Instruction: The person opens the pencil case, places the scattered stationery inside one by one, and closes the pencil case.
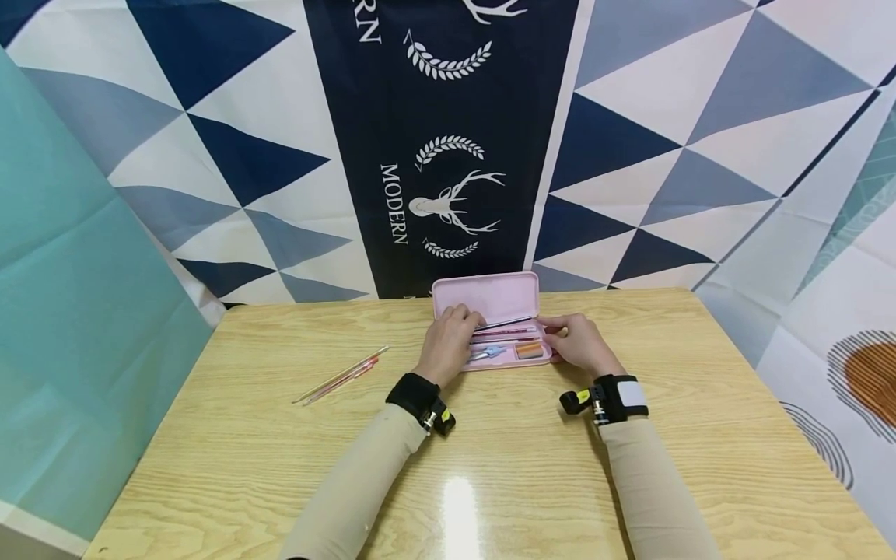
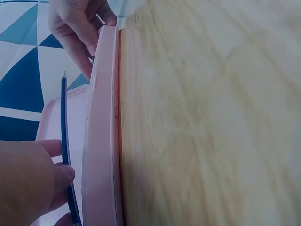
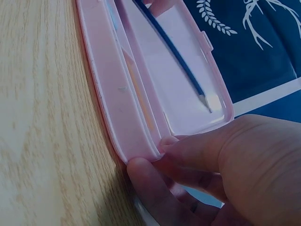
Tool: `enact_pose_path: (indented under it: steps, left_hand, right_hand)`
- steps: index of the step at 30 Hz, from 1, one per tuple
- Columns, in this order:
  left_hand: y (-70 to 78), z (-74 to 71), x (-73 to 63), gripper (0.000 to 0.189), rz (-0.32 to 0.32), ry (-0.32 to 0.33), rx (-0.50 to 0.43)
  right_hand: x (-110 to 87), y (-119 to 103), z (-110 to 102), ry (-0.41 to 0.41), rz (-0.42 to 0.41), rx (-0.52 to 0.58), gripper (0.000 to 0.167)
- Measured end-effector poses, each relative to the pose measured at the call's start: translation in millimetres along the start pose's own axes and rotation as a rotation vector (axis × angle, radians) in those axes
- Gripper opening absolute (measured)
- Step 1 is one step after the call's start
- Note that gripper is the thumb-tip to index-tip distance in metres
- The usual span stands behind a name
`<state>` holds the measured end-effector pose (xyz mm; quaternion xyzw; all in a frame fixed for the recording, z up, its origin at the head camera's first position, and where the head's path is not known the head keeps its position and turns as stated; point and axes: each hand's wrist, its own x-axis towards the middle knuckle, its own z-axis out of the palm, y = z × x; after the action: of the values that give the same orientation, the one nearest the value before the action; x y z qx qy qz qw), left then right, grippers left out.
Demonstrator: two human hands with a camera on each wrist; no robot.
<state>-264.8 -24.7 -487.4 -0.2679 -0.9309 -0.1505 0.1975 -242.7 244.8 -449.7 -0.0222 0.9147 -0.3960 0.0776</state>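
Observation:
An open pink pencil case (image 1: 486,295) lies on the table with its lid leaning back. My left hand (image 1: 449,342) pinches a dark blue pencil (image 2: 65,122) above the left part of the case; the pencil's sharpened tip (image 3: 207,106) points right, in front of the lid. At the case's right end, my right hand (image 1: 577,342) grips the corner between thumb and fingers. Inside the case are pink pencils (image 1: 504,333), a light blue tool like a compass (image 1: 488,353) and an orange-brown block (image 1: 530,350). My left hand hides part of the case's left side.
Several thin pencils or sticks (image 1: 343,377), gold and red-pink, lie on the wooden table (image 1: 518,451) left of the case. A patterned cloth wall (image 1: 462,117) rises directly behind the table's back edge.

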Motion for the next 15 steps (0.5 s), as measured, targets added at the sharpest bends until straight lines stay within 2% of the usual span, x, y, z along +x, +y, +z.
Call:
enact_pose_path:
  steps: [1,3,5,8,10,13,15]
  left_hand:
    - [2.5,-5.6,-0.3,0.045,-0.004,-0.005,-0.012]
    - [-2.5,5.1,1.7,0.045,0.002,0.001,-0.018]
    - [-2.8,9.7,4.6,0.047,-0.004,-0.015,-0.038]
    - [-12.6,34.2,7.5,0.046,-0.005,-0.026,-0.019]
    - [-17.0,45.2,8.4,0.046,-0.004,-0.035,-0.005]
    - [-20.0,52.9,8.3,0.043,0.003,-0.054,0.032]
    - [-20.1,53.0,7.7,0.04,0.003,-0.069,0.036]
  right_hand:
    - [0.4,0,0,0.001,0.002,0.0,0.044]
    - [0.9,1,0,0.002,0.001,-0.002,0.044]
    - [1.1,1,0,0.003,0.002,-0.002,0.044]
    - [1.1,1,0,0.006,-0.001,-0.002,0.043]
    - [0.9,0,0,0.006,0.0,0.001,0.042]
    - [0.8,0,0,0.003,0.0,0.001,0.042]
    - [1.4,0,1,0.003,0.004,-0.001,0.043]
